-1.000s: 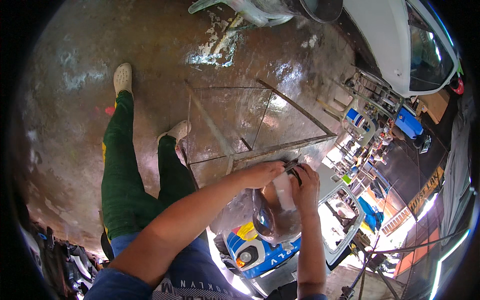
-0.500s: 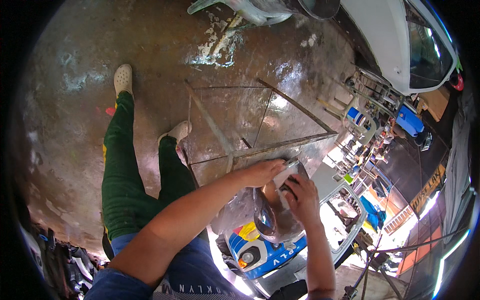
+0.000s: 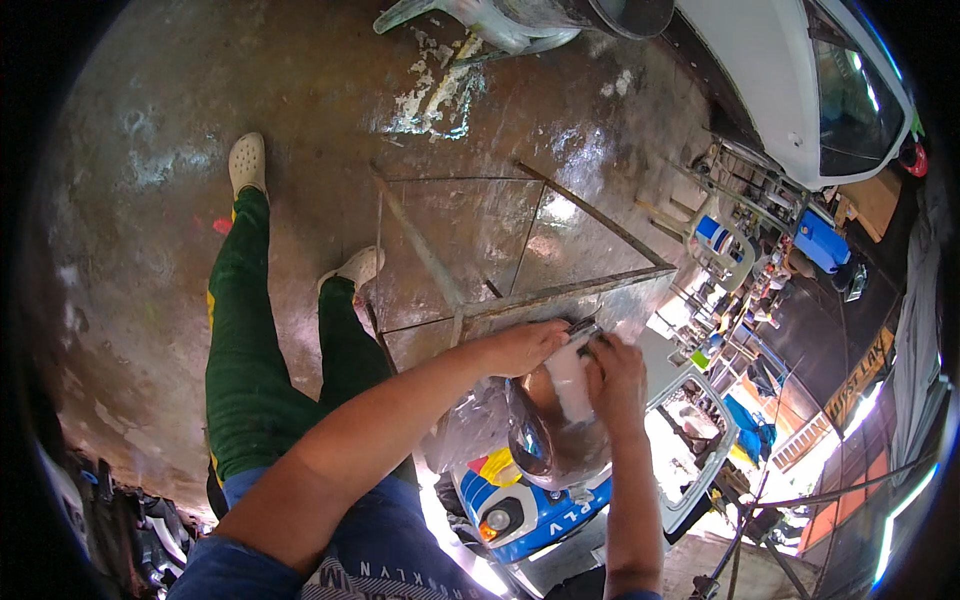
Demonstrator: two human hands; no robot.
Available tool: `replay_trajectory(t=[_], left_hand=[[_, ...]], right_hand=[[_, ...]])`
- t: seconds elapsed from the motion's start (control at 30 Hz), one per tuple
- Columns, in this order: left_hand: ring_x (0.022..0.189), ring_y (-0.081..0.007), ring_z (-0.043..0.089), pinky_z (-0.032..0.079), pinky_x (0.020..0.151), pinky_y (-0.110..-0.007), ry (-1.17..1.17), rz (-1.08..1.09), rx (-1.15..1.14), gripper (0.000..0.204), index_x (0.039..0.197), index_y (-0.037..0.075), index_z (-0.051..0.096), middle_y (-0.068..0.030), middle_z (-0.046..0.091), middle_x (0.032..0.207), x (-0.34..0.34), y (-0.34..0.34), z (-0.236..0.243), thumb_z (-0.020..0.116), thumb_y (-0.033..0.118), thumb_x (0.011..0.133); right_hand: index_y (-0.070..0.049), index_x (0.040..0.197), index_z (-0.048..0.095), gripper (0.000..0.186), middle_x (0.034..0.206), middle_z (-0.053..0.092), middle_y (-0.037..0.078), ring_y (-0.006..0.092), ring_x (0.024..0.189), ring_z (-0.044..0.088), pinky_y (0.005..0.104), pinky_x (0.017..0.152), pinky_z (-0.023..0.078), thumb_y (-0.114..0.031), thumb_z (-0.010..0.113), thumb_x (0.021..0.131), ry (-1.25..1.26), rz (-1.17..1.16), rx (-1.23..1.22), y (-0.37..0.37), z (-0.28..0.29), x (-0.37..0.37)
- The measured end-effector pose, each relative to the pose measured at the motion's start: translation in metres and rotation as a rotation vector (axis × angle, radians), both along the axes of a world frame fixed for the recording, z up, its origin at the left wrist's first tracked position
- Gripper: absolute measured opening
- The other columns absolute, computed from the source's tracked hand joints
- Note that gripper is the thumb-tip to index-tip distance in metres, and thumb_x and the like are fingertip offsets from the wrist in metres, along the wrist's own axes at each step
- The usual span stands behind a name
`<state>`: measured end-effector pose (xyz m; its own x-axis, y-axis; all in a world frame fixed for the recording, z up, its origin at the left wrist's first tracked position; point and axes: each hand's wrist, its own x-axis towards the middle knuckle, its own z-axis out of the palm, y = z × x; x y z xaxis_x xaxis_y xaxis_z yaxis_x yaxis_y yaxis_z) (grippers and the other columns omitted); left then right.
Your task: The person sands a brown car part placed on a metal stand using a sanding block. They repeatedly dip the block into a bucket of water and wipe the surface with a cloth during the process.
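Note:
A rounded, glossy brown-and-grey part (image 3: 545, 425) with a pale strip along its upper face stands before me, low and right of centre. My left hand (image 3: 530, 347) is closed on its far end, fingertips by a small dark metal-looking edge. My right hand (image 3: 618, 378) rests against its right side near that end. The right fingers are bent and pressed together, and what lies under them is hidden. Crumpled clear plastic (image 3: 475, 425) sits left of the part. Below it shows a blue-and-white panel (image 3: 545, 520) with a round lamp.
A rusty metal frame (image 3: 560, 290) stands on the floor just beyond my hands. A white car (image 3: 770, 80) is at the far right. A white door-like frame (image 3: 700, 430) is to the right, with a blue container (image 3: 820, 242) and clutter behind it. My light clogs are at left.
My right hand has shifted from the middle of the pale strip to the part's far right side, baring more of the strip. My left hand stays at the far end.

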<state>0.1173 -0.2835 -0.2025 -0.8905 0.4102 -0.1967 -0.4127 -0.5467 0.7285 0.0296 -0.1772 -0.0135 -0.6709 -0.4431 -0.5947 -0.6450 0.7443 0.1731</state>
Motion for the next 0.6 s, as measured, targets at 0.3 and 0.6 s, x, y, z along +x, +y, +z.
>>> replay_trajectory(t=[0.3,0.6], left_hand=[[0.136,-0.0387,0.056,0.044,0.114,-0.042,-0.003,-0.096,-0.048,0.058,0.15,0.002,0.049,-0.0251,0.059,0.146,-0.001,-0.005,0.003,0.036,0.046,0.114],[0.133,-0.0371,0.058,0.045,0.112,-0.041,-0.048,-0.063,-0.011,0.052,0.148,0.003,0.051,-0.0252,0.061,0.142,-0.002,-0.002,0.004,0.039,0.041,0.115]], right_hand=[[-0.011,0.119,0.076,0.033,0.135,0.065,0.012,0.0383,0.118,0.06,0.051,0.104,0.048,-0.022,0.074,0.088,-0.028,-0.088,0.001,0.001,-0.007,-0.01],[-0.005,0.12,0.073,0.038,0.133,0.065,0.018,0.0416,0.113,0.059,0.0504,0.1,0.049,-0.009,0.078,0.082,-0.114,-0.051,-0.135,0.002,-0.007,-0.011]])
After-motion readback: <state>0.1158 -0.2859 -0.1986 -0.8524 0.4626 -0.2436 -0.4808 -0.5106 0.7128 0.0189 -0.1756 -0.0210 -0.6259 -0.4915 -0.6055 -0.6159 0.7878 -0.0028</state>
